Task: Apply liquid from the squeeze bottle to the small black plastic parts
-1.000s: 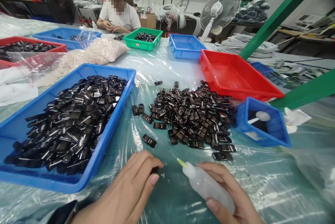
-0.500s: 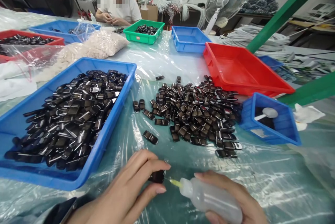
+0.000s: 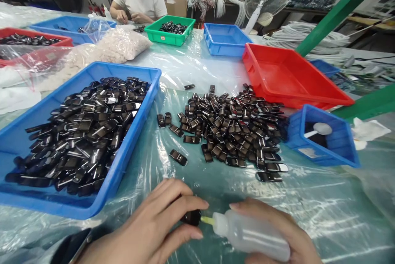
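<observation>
Between its thumb and fingers, my left hand [image 3: 166,218] pinches a small black plastic part [image 3: 191,217], mostly hidden by the fingers. My right hand [image 3: 277,223] is wrapped round a translucent squeeze bottle [image 3: 253,233], tilted on its side. The bottle's thin yellowish nozzle [image 3: 207,220] points left and appears to meet the end of the part. Beyond my hands lies a loose heap of similar black parts [image 3: 228,128], with a single part [image 3: 178,157] apart from it nearer to me.
At left a large blue tray [image 3: 123,165] holds many black parts. To the right stand a red tray [image 3: 286,79] and a small blue bin [image 3: 345,144] with a scoop [image 3: 322,128]. A green tray [image 3: 169,38] sits farther back, near a seated person [image 3: 138,3]. A green post [image 3: 336,13] slants at right.
The gap between nozzle and part has closed; the nozzle now reaches the part's end. My left hand has shifted slightly right with the part. The camera view has tilted a little.
</observation>
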`<state>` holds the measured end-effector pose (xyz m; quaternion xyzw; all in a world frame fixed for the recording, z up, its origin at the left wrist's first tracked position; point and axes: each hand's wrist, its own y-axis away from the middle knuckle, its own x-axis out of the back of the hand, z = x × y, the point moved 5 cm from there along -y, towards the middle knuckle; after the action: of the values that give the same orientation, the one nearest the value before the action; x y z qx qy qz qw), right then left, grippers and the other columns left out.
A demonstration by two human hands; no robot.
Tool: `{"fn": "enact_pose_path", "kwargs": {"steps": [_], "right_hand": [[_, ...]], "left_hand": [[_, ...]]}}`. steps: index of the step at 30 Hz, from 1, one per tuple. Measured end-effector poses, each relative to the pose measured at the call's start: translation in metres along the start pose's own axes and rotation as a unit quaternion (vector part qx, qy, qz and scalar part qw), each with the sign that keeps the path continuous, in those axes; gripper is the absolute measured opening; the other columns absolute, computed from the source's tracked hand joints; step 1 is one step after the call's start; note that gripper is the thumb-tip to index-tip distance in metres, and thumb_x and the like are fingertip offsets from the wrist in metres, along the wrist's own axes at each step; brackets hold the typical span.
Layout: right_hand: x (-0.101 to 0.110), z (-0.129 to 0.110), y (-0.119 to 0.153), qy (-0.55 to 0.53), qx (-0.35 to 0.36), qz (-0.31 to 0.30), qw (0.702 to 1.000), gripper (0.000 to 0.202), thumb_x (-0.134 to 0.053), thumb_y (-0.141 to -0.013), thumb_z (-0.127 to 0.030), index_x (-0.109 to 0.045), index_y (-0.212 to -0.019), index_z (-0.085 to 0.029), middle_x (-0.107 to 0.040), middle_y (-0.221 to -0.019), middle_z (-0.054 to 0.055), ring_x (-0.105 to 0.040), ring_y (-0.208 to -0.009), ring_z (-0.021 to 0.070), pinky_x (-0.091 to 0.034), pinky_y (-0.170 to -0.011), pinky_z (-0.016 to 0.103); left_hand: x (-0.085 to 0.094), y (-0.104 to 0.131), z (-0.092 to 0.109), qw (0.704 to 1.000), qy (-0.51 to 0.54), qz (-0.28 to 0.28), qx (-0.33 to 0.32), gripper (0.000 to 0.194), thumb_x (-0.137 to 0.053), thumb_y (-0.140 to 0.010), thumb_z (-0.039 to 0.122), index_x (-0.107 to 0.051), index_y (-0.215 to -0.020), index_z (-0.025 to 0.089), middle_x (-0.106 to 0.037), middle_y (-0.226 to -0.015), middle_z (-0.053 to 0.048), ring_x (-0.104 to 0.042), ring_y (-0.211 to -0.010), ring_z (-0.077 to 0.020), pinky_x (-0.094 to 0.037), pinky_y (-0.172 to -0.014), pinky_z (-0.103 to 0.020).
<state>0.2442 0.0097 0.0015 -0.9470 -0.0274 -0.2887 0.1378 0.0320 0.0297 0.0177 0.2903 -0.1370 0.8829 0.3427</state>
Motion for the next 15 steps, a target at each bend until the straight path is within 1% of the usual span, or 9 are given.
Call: {"fn": "enact_pose_path", "kwargs": {"steps": [2, 5, 8, 10, 13, 15], "right_hand": [[0.001, 0.001, -0.001, 0.011, 0.025, -0.012, 1.0, 0.034, -0.065, -0.075, -0.061, -0.07, -0.103, -0.042, -0.074, -0.089, -0.003, -0.073, -0.073, 0.0149, -0.059, -0.067, 0.018], [0.002, 0.002, -0.002, 0.026, 0.056, -0.038, 0.997, 0.038, -0.072, -0.072, -0.053, -0.068, -0.108, -0.043, -0.074, -0.092, -0.003, -0.074, -0.074, 0.0158, -0.06, -0.067, 0.018], [0.003, 0.004, -0.002, 0.02, 0.059, -0.067, 0.996, 0.042, -0.075, -0.072, -0.048, -0.065, -0.113, -0.044, -0.074, -0.093, -0.003, -0.074, -0.078, 0.0168, -0.061, -0.068, 0.019], [0.003, 0.005, -0.001, 0.021, 0.06, -0.074, 0.995, 0.043, -0.075, -0.071, -0.048, -0.065, -0.113, -0.044, -0.074, -0.093, -0.003, -0.074, -0.078, 0.0168, -0.061, -0.068, 0.02], [0.004, 0.007, 0.002, 0.036, 0.046, -0.066, 0.996, 0.042, -0.074, -0.071, -0.052, -0.067, -0.111, -0.044, -0.074, -0.094, -0.002, -0.074, -0.08, 0.017, -0.061, -0.07, 0.021], [0.004, 0.01, 0.004, 0.036, 0.03, -0.063, 0.997, 0.041, -0.073, -0.071, -0.054, -0.067, -0.111, -0.044, -0.074, -0.095, -0.002, -0.073, -0.081, 0.0168, -0.061, -0.069, 0.02]], "left_hand": [[0.0, -0.001, 0.0, 1.0, -0.003, 0.001, -0.005, 0.023, -0.044, -0.1, 0.028, -0.049, -0.122, 0.022, -0.052, -0.105, -0.004, -0.054, -0.098, -0.0164, -0.047, -0.085, -0.024], [-0.002, 0.001, 0.0, 1.0, -0.014, 0.003, -0.005, 0.023, -0.044, -0.1, 0.027, -0.05, -0.122, 0.021, -0.052, -0.104, -0.004, -0.053, -0.097, -0.017, -0.044, -0.088, -0.026], [-0.002, 0.002, 0.0, 1.0, -0.02, 0.019, -0.014, 0.023, -0.043, -0.1, 0.028, -0.05, -0.121, 0.02, -0.053, -0.102, -0.004, -0.053, -0.093, -0.0177, -0.043, -0.087, -0.029], [-0.003, 0.002, -0.001, 1.0, -0.016, 0.017, -0.015, 0.024, -0.043, -0.1, 0.029, -0.05, -0.122, 0.021, -0.053, -0.102, -0.003, -0.052, -0.092, -0.0177, -0.043, -0.085, -0.029], [-0.005, 0.0, -0.003, 1.0, -0.017, 0.006, -0.014, 0.024, -0.044, -0.1, 0.029, -0.05, -0.122, 0.021, -0.053, -0.103, -0.004, -0.053, -0.093, -0.0175, -0.042, -0.085, -0.028], [-0.006, 0.0, -0.002, 0.999, -0.016, 0.013, -0.026, 0.023, -0.044, -0.1, 0.029, -0.051, -0.12, 0.019, -0.053, -0.102, -0.004, -0.053, -0.093, -0.0179, -0.042, -0.085, -0.028]]}}
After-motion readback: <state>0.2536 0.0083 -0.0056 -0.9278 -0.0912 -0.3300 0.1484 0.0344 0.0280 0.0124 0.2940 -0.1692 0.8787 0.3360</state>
